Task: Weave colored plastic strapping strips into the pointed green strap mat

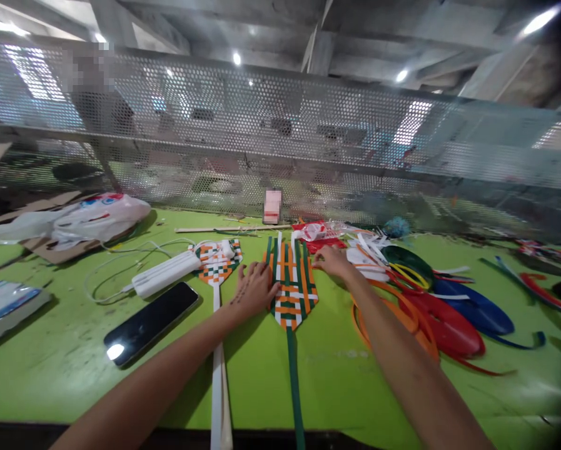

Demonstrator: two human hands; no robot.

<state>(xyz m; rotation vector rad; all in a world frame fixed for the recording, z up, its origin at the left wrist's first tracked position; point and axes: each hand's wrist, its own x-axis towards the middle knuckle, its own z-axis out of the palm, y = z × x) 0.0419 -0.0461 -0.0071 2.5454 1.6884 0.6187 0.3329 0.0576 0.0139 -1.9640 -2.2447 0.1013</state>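
Observation:
A partly woven piece of green, orange and white flat strips point(289, 300) lies on the table between my hands. Its lower end is pointed, and a long green strip point(294, 381) runs from it past the table's front edge. My left hand point(256, 289) rests along its left side, fingers spread and thumb on the weave. At its upper right is my right hand point(334, 261), fingers bent and apart, fingertips close to the edge strips. I see nothing gripped in either hand. Left of it lies a second checkered woven piece point(214, 272) with a white tail point(217, 369).
A white power strip point(170, 273) with cables and a black phone point(151, 322) lie at left. Coils of orange point(383, 312), red point(449, 325) and blue strip point(477, 306) lie at right. Behind stand another phone point(272, 206) and a perforated metal screen point(242, 125).

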